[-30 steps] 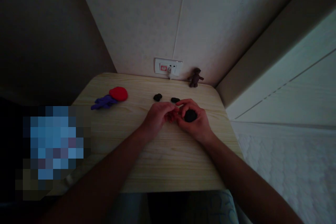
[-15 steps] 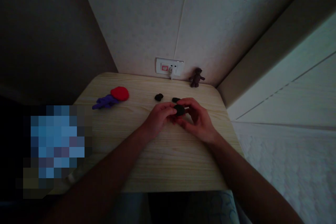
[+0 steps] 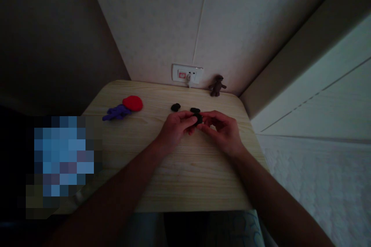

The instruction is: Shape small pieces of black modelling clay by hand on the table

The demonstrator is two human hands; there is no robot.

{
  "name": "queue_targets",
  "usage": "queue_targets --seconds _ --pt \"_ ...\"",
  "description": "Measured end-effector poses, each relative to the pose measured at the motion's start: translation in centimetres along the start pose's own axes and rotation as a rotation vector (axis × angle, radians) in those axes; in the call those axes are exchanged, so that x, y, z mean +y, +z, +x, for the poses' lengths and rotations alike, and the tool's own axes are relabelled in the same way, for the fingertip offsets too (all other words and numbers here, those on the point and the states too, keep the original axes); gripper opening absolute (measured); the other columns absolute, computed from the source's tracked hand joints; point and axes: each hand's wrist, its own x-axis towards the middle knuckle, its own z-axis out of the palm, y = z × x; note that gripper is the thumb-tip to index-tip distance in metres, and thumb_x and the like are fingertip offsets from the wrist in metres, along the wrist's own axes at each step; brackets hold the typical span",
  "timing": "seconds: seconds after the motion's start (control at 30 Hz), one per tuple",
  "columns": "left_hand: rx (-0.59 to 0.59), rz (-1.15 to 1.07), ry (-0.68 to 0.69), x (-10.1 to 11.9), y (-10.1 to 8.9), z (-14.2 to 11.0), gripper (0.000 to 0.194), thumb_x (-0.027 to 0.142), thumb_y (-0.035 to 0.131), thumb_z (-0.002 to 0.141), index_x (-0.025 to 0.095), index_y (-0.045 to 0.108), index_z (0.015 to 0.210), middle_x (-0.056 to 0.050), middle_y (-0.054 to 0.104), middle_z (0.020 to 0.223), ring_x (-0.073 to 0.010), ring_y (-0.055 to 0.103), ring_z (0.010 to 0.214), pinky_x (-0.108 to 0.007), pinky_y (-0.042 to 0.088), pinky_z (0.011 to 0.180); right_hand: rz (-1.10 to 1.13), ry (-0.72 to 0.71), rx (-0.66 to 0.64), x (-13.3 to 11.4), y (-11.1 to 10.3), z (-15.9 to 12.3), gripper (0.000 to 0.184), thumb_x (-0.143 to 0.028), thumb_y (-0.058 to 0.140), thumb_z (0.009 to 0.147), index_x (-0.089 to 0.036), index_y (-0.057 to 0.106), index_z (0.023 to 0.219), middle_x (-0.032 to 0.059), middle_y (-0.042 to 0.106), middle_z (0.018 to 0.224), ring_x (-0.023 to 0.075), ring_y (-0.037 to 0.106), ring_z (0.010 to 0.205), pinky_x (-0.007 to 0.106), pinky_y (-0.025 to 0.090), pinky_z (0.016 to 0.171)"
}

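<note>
Over the middle of the table, my left hand [image 3: 176, 127] pinches a black clay disc [image 3: 198, 119], thumb on its near face. My right hand [image 3: 223, 129] has thumb and fingertips closed on the right edge of the same disc. Just beyond the disc a flat black clay piece [image 3: 195, 110] lies on the table. A lumpy black clay piece [image 3: 175, 107] sits a little to the left of that, past my left fingers. The undersides of my fingers and part of the disc are hidden.
To the left, a red clay disc [image 3: 133, 103] touches a purple clay shape [image 3: 117, 112] on the wooden table [image 3: 185, 177]. A small brown figure [image 3: 217, 86] stands at the back right by the wall. A socket [image 3: 187, 74] with a plug is on the wall.
My right thumb and fingers have drawn closer together at the disc's right edge. The disc has tilted and shows a narrower face. The pieces on the table have not moved.
</note>
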Motion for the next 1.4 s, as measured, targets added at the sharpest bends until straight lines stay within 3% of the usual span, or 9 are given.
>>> queue_targets --seconds 0.13,0.37,0.6,0.73,1.03,1.3,1.4 --pt "-0.009 0.067 0.023 -0.27 -0.33 0.00 0.023 0.033 0.080 0.076 0.014 0.077 0.087 -0.002 0.067 0.069 -0.0106 0.053 0.058 -0.026 0.039 0.055 -0.124 -0.085 -0.088 0.03 -0.35 0.12 0.054 -0.033 0.084 0.082 -0.029 0.068 0.133 0.0016 0.066 0.090 0.0131 0.059 0.072 0.031 0.054 0.070" --pt "-0.052 0.125 0.025 -0.22 -0.35 -0.12 0.020 0.034 0.077 0.078 0.017 0.080 0.087 -0.001 0.066 0.068 -0.0111 0.051 0.059 -0.027 0.038 0.057 -0.235 -0.149 -0.065 0.20 -0.64 0.19 0.036 -0.036 0.083 0.083 -0.026 0.077 0.116 0.0008 0.065 0.079 0.0148 0.061 0.072 0.033 0.052 0.072" --pt "-0.020 0.110 0.055 -0.20 -0.07 -0.11 0.022 0.033 0.079 0.078 0.017 0.081 0.092 -0.002 0.069 0.071 -0.0107 0.052 0.061 -0.026 0.038 0.058 -0.221 -0.086 -0.039 0.52 -0.51 0.06 0.042 -0.039 0.086 0.078 -0.023 0.075 0.116 0.0010 0.065 0.082 0.0133 0.059 0.068 0.030 0.052 0.065" --pt "-0.026 0.113 0.062 0.01 0.04 -0.23 0.020 0.030 0.077 0.079 0.018 0.082 0.094 -0.001 0.069 0.070 -0.0101 0.052 0.060 -0.025 0.039 0.058 -0.250 -0.103 -0.021 0.63 -0.54 0.07 0.034 -0.038 0.085 0.080 -0.023 0.077 0.109 0.0002 0.066 0.077 0.0133 0.059 0.067 0.029 0.050 0.064" --pt "0.042 0.218 0.089 0.30 -0.05 -0.38 0.022 0.030 0.078 0.079 0.016 0.082 0.094 -0.001 0.070 0.067 -0.0123 0.056 0.062 -0.027 0.043 0.061 -0.332 -0.187 -0.017 0.36 -0.47 0.22 0.033 -0.037 0.081 0.085 -0.026 0.077 0.116 -0.0001 0.064 0.074 0.0148 0.059 0.070 0.031 0.051 0.066" --pt "0.122 0.113 0.065 0.34 0.45 -0.27 0.028 0.031 0.084 0.072 0.014 0.078 0.093 -0.004 0.075 0.076 -0.0129 0.062 0.063 -0.027 0.049 0.063 -0.256 -0.127 -0.029 0.82 -0.37 0.01 0.043 -0.032 0.077 0.089 -0.029 0.069 0.131 0.0059 0.068 0.103 0.0135 0.059 0.074 0.030 0.054 0.067" --pt "0.139 0.122 0.064 0.42 0.41 -0.27 0.024 0.030 0.085 0.070 0.014 0.077 0.087 -0.003 0.074 0.073 -0.0129 0.061 0.061 -0.027 0.049 0.062 -0.232 -0.120 -0.057 0.86 -0.24 0.00 0.051 -0.034 0.079 0.087 -0.030 0.065 0.136 0.0057 0.067 0.103 0.0130 0.058 0.072 0.031 0.054 0.067"
